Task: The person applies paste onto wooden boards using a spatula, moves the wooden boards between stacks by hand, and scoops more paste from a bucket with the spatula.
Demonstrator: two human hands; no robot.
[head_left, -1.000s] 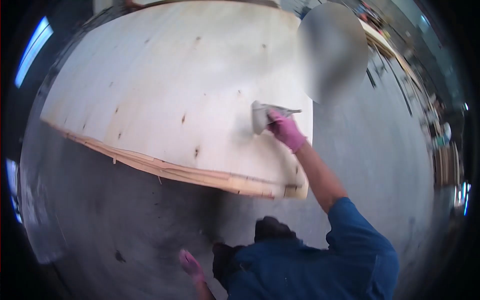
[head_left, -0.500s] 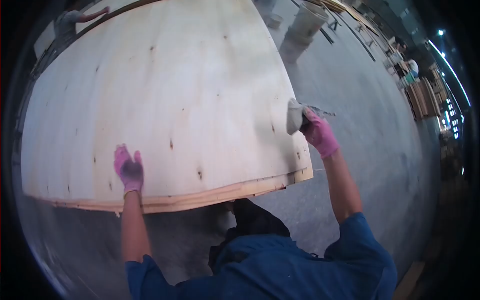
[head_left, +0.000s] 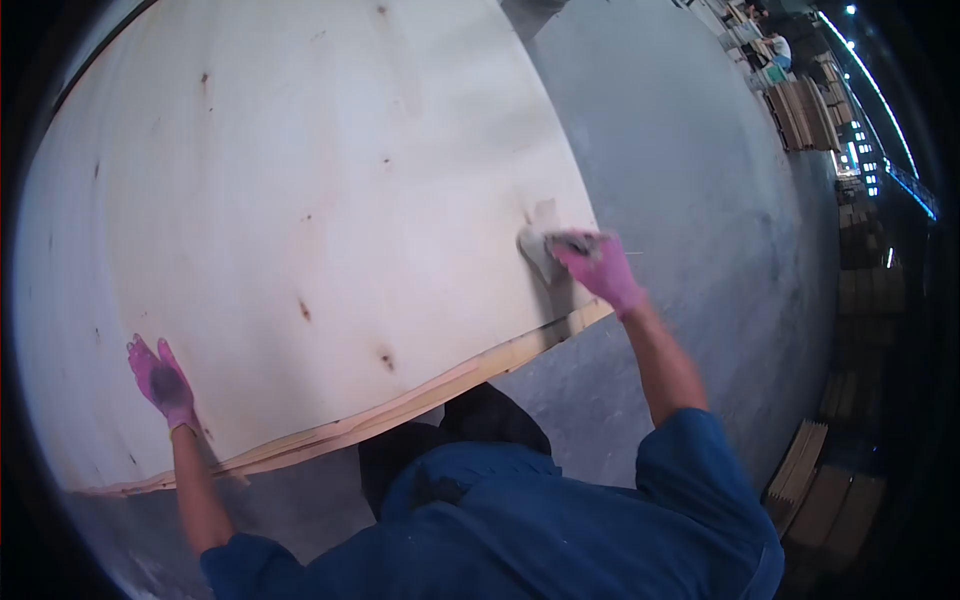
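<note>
Wood sheet as landmark. The right hand, fingers clenched around a scraper, is over the sheet's right side, near its front corner. The left hand, fingers released and extended, is at the sheet's front left; contact cannot be told. The step appears to be surface scraping or smoothing; the next stroke calls for even blade pressure.

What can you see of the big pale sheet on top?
The sheet looks like wood veneer: broad, lying flat, with scattered dark knots and faint brownish streaks. Its near edge is uneven, layers showing beneath; its far end runs out of view. The open left hand seems to rest near its near-left edge. By the right edge, the right hand holds a blurred tool, apparently against it.
</note>
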